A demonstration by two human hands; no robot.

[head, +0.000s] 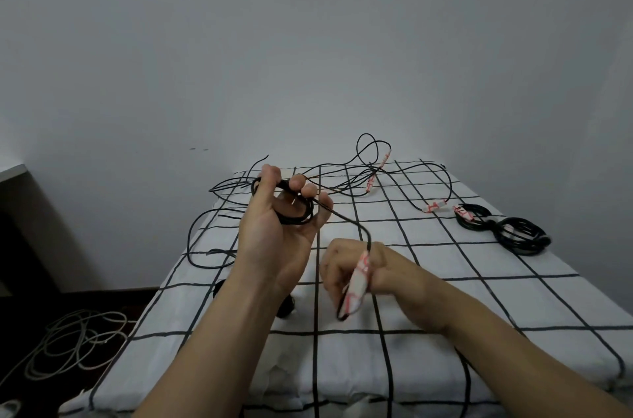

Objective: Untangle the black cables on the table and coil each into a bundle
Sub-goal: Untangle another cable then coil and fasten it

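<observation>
My left hand (274,229) is raised above the table, fingers closed around a small coil of black cable (297,210). From that coil the cable runs right and down to my right hand (346,272), which grips its end, wrapped in a white tag with red marks (359,275). Loose black cables (342,178) lie tangled across the far part of the table, with several white-and-red tags on them. Two coiled black bundles (507,229) rest at the right side.
The table (428,332) wears a white cloth with a black grid. A grey wall stands close behind it. On the dark floor at lower left lies a heap of pale cable (75,342). Black loops (205,239) hang over the table's left edge.
</observation>
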